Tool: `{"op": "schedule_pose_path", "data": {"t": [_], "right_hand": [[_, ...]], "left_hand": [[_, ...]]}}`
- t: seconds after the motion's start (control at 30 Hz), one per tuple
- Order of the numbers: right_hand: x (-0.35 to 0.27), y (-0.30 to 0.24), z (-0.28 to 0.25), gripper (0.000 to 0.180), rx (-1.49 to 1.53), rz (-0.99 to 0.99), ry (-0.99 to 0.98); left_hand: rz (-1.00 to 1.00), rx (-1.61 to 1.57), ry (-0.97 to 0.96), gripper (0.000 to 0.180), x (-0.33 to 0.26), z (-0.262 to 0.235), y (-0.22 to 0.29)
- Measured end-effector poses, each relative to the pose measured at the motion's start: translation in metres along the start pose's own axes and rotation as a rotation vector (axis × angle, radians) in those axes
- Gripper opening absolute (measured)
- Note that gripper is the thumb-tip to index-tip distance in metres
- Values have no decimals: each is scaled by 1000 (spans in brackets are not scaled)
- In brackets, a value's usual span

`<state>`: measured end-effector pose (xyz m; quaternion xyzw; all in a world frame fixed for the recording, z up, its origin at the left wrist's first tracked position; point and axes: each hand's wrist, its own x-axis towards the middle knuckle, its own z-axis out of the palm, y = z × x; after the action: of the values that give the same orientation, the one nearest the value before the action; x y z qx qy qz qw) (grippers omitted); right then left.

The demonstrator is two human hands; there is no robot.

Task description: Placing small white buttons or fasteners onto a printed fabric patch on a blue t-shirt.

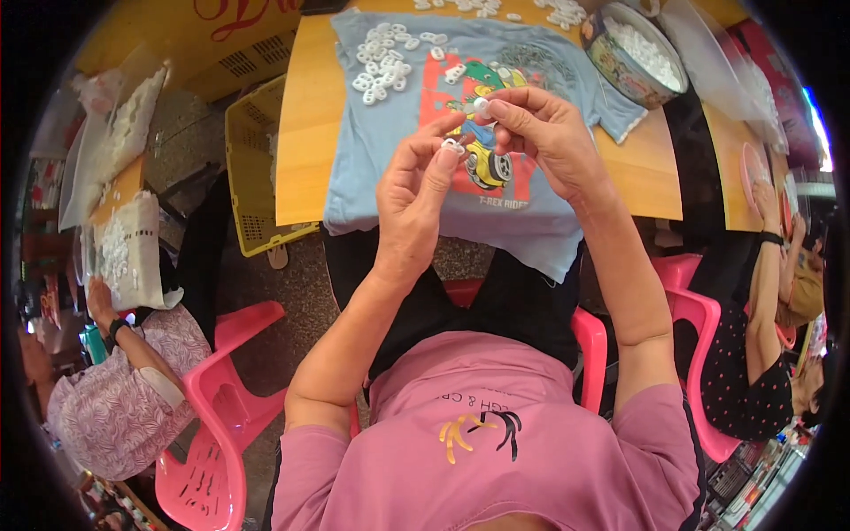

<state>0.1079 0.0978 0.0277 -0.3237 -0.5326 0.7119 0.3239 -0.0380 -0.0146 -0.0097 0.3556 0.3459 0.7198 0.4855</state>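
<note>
Above the table, my left hand pinches a small white plastic piece with a loop between thumb and fingers. Close by on the right, my right hand grips a small round white piece at its thumb and fingertips. The two pieces are apart. Beneath both hands a light blue printed T-shirt lies spread over the table and hangs past its front edge. On its upper left rests a loose pile of white two-holed plastic pieces.
A patterned oval tub full of small white pieces stands at the back right of the wooden table. Left of it is a yellow crate. Co-workers sit on both sides, near pink plastic chairs. More white pieces lie at the far edge.
</note>
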Motion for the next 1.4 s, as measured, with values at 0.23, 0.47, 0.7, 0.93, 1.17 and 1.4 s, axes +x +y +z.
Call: {"op": "schedule_pose_path", "data": {"t": [0.23,0.47,0.7,0.93,1.17,1.4], "right_hand": [[-25,12,12,18,-256,-313,130],[-31,14,11,17,-357,-373,176],[-34,9,8,19,-330,-401,172],[-40,-1,5,22,49,-192,48],[-40,-3,7,22,-85,-257,14],[-40,-3,6,22,-134,-237,3]], "left_hand": [[27,28,-72,9,-3,13,-1],[-15,-31,-44,11,-6,21,6],[-34,-29,-63,13,-3,22,8],[-59,42,-82,14,0,22,8],[-128,134,-35,15,-3,22,11],[-142,165,5,16,-3,20,12]]}}
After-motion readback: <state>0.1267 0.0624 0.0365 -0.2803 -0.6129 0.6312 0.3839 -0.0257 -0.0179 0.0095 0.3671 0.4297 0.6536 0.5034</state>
